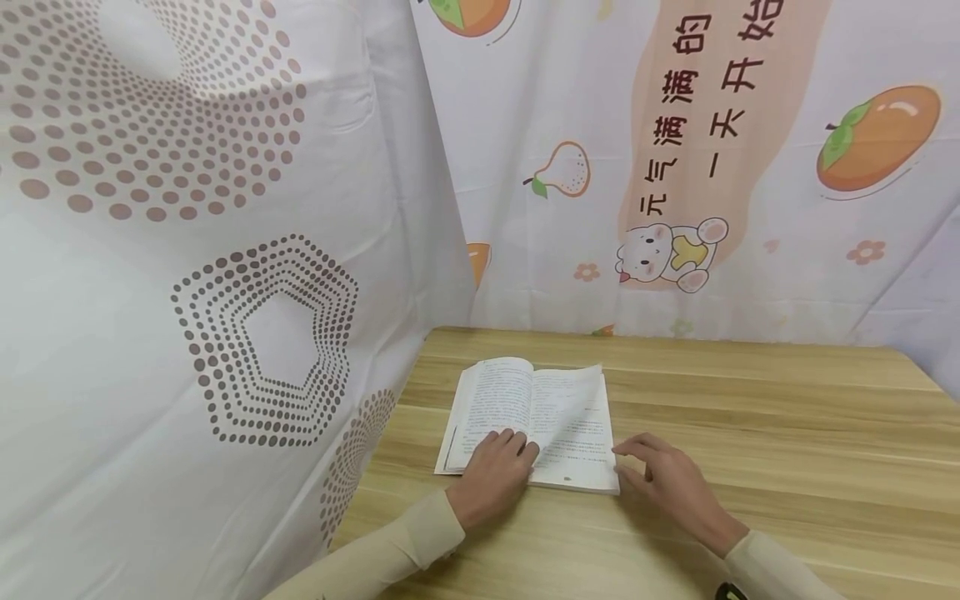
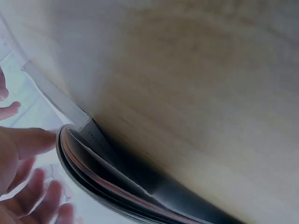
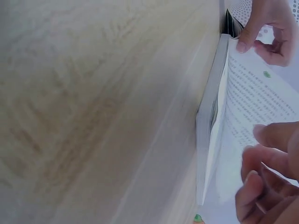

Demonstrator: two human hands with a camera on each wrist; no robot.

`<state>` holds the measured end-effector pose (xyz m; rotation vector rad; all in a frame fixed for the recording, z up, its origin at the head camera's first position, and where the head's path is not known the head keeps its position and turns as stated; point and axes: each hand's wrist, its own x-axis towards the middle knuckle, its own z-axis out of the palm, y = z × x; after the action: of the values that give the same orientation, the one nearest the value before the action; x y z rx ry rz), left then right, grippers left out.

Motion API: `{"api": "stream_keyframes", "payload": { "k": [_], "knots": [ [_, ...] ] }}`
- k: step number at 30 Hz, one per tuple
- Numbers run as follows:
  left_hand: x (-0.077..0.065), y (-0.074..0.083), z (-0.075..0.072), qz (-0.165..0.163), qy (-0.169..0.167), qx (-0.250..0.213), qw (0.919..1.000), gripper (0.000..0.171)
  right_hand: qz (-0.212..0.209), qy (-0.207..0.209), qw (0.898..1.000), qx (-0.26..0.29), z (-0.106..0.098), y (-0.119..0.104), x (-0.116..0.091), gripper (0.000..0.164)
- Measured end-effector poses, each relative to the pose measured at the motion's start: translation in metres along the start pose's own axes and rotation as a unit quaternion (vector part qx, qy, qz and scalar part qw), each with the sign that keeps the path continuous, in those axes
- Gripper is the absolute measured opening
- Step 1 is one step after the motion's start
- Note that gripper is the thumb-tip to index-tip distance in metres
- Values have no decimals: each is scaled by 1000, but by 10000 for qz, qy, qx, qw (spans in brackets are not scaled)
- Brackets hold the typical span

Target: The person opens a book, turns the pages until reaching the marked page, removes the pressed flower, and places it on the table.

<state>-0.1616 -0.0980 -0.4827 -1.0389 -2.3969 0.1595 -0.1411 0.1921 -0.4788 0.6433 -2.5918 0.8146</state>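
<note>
An open book [image 1: 577, 462] with printed text lies on the wooden table, its left pages bulging up near the spine. On the right side one leaf [image 1: 558, 400] curls up along a diagonal, with the printed page below partly exposed. My left hand [image 1: 495, 471] rests on the lower part of the book by the spine; in the left wrist view its thumb [image 2: 35, 142] touches the curved lower edge of the pages. My right hand [image 1: 667, 479] is beside the book's right edge, fingers loosely bent. Between its thumb and fingers the right wrist view shows no page held.
The wooden table [image 1: 750, 408] extends to the right of the book. A white curtain with dotted patterns [image 1: 292, 342] hangs close on the left, and a printed fruit curtain [image 1: 510, 233] hangs behind the table's far edge.
</note>
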Motion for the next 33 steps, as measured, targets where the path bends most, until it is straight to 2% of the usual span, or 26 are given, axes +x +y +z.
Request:
{"api": "stream_keyframes", "payload": {
  "k": [3, 6, 11, 15, 18, 24, 28, 33],
  "knots": [
    [1, 1, -1, 215, 145, 63, 9996, 4, 155, -321, 9993, 62, 3, 1, -2, 21],
    [2, 2, -3, 502, 205, 308, 9981, 7, 226, -509, 9984, -6, 7, 3, -4, 19],
    [2, 2, -3, 917, 74, 962, 9911, 13, 97, -616, 9974, -351, 12, 5, -5, 19],
    [2, 3, -3, 1063, -102, 1202, 9870, 16, -31, -742, 9959, -512, 13, 6, -7, 20],
    [1, 3, -3, 1049, -176, 1162, 9875, 15, -220, -821, 9945, -607, 13, 7, -8, 21],
    [0, 1, 1, 812, -350, 930, 9917, 12, -566, -784, 9923, -771, 12, 8, -8, 18],
    [-1, 1, 1, 671, -540, 656, 9941, 12, -735, -638, 9921, -792, 11, 7, -6, 11],
    [-1, 1, 0, 450, -462, 261, 9976, 16, -1017, -358, 9906, -837, 13, 6, -6, 8]
  ]
}}
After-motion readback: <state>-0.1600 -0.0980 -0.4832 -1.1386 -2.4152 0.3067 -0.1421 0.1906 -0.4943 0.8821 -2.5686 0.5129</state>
